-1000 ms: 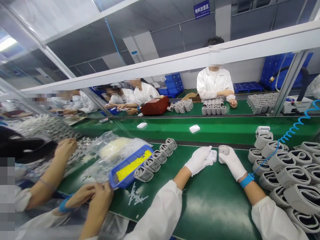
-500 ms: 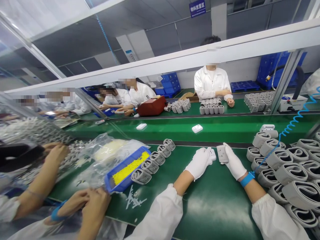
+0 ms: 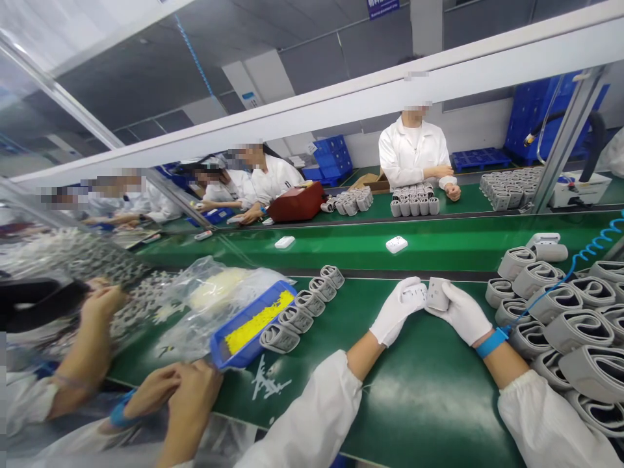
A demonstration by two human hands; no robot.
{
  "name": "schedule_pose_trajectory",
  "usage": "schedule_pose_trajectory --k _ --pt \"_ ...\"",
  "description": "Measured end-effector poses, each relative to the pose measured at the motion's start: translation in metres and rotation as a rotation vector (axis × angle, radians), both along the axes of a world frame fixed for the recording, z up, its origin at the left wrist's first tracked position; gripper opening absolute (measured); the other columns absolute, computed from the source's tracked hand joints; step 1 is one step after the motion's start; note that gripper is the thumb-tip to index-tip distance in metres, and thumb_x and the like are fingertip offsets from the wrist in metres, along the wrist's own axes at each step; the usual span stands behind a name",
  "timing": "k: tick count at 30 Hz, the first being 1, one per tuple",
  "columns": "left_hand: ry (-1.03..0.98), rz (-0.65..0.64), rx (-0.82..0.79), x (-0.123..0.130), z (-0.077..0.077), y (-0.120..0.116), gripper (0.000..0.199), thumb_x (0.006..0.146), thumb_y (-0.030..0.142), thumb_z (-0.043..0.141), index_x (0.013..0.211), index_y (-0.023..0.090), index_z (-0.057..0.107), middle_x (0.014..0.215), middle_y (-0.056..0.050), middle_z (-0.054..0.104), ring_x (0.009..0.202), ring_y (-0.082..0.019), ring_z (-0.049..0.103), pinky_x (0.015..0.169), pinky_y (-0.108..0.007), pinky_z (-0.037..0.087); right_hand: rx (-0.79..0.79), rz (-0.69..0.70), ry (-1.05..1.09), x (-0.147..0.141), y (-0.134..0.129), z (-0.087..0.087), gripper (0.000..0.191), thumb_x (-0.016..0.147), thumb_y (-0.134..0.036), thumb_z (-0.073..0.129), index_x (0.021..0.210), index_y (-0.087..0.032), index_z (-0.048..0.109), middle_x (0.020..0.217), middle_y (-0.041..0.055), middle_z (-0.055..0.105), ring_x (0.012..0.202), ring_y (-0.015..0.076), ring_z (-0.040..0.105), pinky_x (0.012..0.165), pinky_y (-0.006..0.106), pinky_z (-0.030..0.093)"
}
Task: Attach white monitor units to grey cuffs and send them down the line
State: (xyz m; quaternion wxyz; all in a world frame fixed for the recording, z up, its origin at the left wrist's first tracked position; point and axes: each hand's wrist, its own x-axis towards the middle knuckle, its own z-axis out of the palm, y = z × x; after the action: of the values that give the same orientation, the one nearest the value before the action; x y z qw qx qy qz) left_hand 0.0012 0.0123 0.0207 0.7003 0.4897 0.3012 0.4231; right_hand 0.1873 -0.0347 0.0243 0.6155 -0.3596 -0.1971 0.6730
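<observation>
My left hand (image 3: 397, 312), in a white glove, is closed on a white plastic housing (image 3: 414, 296) with small holes in its face. Facing it, my gloved right hand (image 3: 465, 313) grips a grey wrist cuff (image 3: 437, 294) by its flat plate, which also has small holes. The housing and the cuff are side by side, almost edge to edge, above the green worktable (image 3: 419, 403). My fingers cover part of both pieces. A blue wrist strap (image 3: 491, 342) with a coiled cord circles my right wrist.
Rolled grey cuffs (image 3: 580, 331) are piled at right, and a short row of cuffs (image 3: 295, 312) stands left, beside a blue bin (image 3: 218, 348) of yellow pieces. White housings (image 3: 396, 244) lie on the green belt ahead. A co-worker's hands (image 3: 180, 396) are at lower left.
My hands have come closer together, bringing the housing and cuff nearly edge to edge. The housing now shows more of its holed face. White housings on the belt have shifted slightly right.
</observation>
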Motion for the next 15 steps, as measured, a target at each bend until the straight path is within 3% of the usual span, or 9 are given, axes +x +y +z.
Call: schedule_pose_trajectory --k 3,5,8,11,13,15 --pt "-0.152 -0.025 -0.126 0.005 -0.003 -0.006 0.091 0.075 0.037 0.097 0.154 0.025 0.053 0.169 -0.018 0.044 0.154 -0.037 0.047 0.126 -0.053 0.04 0.041 0.046 0.031 -0.002 -0.002 0.0 0.037 0.088 -0.039 0.081 0.122 -0.024 0.076 0.139 0.01 0.075 0.133 0.0305 0.068 0.105 0.05 0.062" --pt "-0.17 -0.054 -0.125 0.009 -0.006 -0.009 0.1 0.075 0.039 0.097 0.16 0.026 0.048 0.172 -0.017 0.04 0.158 -0.037 0.041 0.13 -0.053 0.034 0.058 0.053 0.037 -0.003 -0.002 0.0 0.038 0.088 -0.039 0.08 0.123 -0.025 0.075 0.141 0.0099 0.074 0.136 0.0305 0.066 0.109 0.051 0.06" --pt "-0.08 -0.115 0.023 0.016 -0.008 -0.014 0.103 0.082 0.049 0.091 0.167 0.026 0.038 0.172 -0.018 0.039 0.16 -0.036 0.038 0.132 -0.053 0.031 0.062 0.073 0.006 -0.001 -0.004 0.0 0.037 0.09 -0.042 0.078 0.123 -0.025 0.075 0.139 0.0106 0.075 0.139 0.0311 0.064 0.112 0.053 0.058" --pt "0.035 -0.075 0.194 0.019 -0.008 -0.018 0.103 0.082 0.056 0.089 0.167 0.026 0.04 0.172 -0.016 0.037 0.161 -0.036 0.033 0.134 -0.052 0.029 0.045 0.104 -0.022 0.002 -0.006 0.0 0.038 0.091 -0.044 0.077 0.124 -0.026 0.074 0.138 0.0096 0.075 0.139 0.0297 0.065 0.112 0.05 0.058" --pt "0.028 -0.031 0.184 0.019 -0.009 -0.017 0.104 0.077 0.056 0.093 0.164 0.025 0.045 0.169 -0.016 0.042 0.159 -0.038 0.038 0.133 -0.052 0.031 0.052 0.122 -0.027 0.002 -0.008 0.002 0.04 0.091 -0.044 0.077 0.127 -0.027 0.073 0.141 0.0085 0.074 0.138 0.0285 0.065 0.113 0.048 0.057" --pt "-0.062 0.001 0.061 0.017 -0.009 -0.014 0.1 0.079 0.058 0.091 0.163 0.025 0.047 0.16 -0.015 0.053 0.15 -0.037 0.05 0.128 -0.052 0.039 0.076 0.128 -0.05 0.001 -0.01 0.005 0.045 0.09 -0.045 0.079 0.13 -0.027 0.072 0.145 0.0083 0.072 0.138 0.0289 0.066 0.114 0.049 0.057"
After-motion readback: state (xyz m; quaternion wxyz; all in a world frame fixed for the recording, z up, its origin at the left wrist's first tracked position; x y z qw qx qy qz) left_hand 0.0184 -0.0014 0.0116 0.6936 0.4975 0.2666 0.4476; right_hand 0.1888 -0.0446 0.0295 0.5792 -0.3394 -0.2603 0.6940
